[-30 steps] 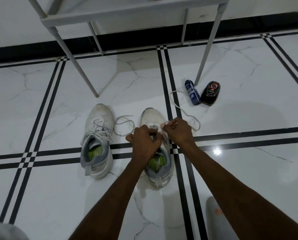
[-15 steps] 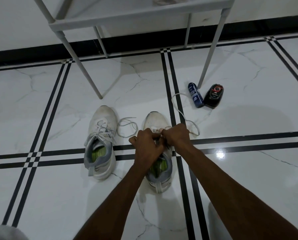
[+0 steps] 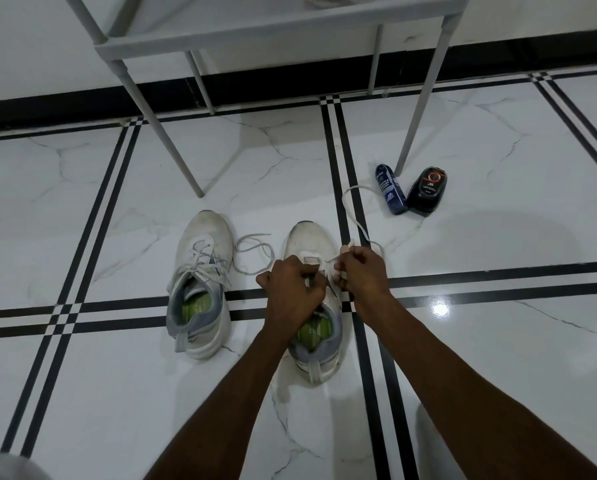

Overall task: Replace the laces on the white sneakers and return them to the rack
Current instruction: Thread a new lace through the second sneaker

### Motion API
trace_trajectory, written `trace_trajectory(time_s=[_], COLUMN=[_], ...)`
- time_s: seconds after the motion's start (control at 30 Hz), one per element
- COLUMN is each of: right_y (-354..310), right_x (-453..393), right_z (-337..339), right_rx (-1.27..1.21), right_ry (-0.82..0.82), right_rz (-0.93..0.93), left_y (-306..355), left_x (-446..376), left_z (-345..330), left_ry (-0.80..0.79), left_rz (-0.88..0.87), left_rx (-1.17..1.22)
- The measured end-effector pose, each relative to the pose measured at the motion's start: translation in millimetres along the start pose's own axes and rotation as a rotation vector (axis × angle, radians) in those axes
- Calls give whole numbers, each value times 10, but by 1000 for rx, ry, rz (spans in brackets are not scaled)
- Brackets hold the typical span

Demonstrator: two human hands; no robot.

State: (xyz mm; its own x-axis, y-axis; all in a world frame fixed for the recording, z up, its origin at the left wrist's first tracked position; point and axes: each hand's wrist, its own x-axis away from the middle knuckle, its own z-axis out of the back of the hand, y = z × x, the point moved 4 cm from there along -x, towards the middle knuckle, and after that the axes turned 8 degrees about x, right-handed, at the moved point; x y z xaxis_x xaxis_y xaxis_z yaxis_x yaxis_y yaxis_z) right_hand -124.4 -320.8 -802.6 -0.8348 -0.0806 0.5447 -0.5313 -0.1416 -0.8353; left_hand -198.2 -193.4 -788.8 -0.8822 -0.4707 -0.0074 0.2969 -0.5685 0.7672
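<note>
Blue can [image 3: 390, 189], label unreadable

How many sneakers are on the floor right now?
2. One sneaker stands alone on the left; the other sneaker is beside it, under both hands. More may sit unseen on the rack above.

The white marble-look tiled floor [image 3: 498, 341] with black inlay stripes is polished and glossy, throwing a bright glare spot at three o'clock. The two white sneakers [image 3: 200, 282] at centre look like matt, scuffed fabric with grey cloth collars and woven cord laces. The pale grey tube-legged rack [image 3: 283, 32] at twelve o'clock has a smooth, matt finish. The black container [image 3: 427, 192] at two o'clock is shiny.
</note>
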Motion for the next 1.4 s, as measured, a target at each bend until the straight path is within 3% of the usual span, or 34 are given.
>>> trace_trajectory(time_s=[0.1, 0.17, 0.3, 0.4, 0.5, 0.67, 0.87, 1.07, 1.4], right_y=[-46, -78, -69, -69, -57, -44, -10, -6, -14], right_x=[-22, -37, -72, -66, -70, -76, -42, -86, -45], right_z=[-15, -28, -62, -65, -48, -57, -114, -152, -132], right_rx=[120, 175, 181, 190, 186, 152, 29, 145, 65], right_ry=[-93, -132, -110, -113, -119, -139, -29, -119, -29], right_rz=[43, 42, 24, 34, 58, 78, 77, 119, 79], left_y=[48, 81, -74, -301, -370, -151, -104, -153, -177], left_x=[8, 44, 20, -65, -121, -175, -140, -111, -130], left_z=[57, 137, 224, 129, 151, 187, 129, 141, 59], left_ry=[29, 135, 378, 270, 285, 285, 302, 306, 239], left_rz=[-34, 40, 518, 714, 645, 411, 415, 415, 348], left_rx=[72, 208, 369, 506, 580, 447, 392, 438, 445])
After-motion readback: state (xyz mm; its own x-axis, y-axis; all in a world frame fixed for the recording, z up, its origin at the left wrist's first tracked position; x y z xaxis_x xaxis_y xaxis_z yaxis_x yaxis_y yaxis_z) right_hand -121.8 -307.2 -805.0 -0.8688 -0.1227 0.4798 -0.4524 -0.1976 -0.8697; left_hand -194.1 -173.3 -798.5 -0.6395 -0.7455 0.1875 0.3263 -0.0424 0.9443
